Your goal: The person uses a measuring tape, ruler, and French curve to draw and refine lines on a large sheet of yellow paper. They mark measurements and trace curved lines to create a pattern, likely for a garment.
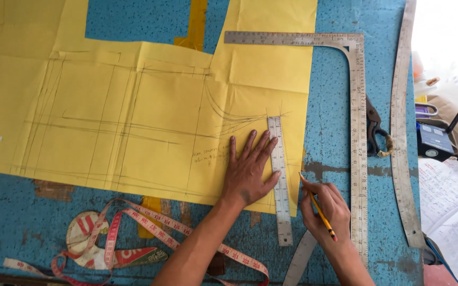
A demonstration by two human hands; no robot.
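Nearest me, a pink tape measure (149, 225) curls over the blue table (22, 222), just below the yellow paper (133, 106) and left of my forearm. My left hand (249, 169) lies flat with fingers spread on the paper's lower right part, gripping nothing; its fingertips and thumb press against the short steel ruler (280, 180). That ruler stands upright along the paper's right edge, its lower end sticking out past the paper onto the table. My right hand (327, 209) is just right of the ruler, off the paper, fingers closed around a yellow pencil (316, 206) whose tip touches the paper's right edge beside the ruler. Pencil lines and curves cover the paper. A large metal square (357, 132) has one leg across the paper's upper right corner and its long leg running down the table to the right of the paper, close by my right hand. Farther right of the paper lie dark scissors (375, 130), then a long curved ruler (400, 132).
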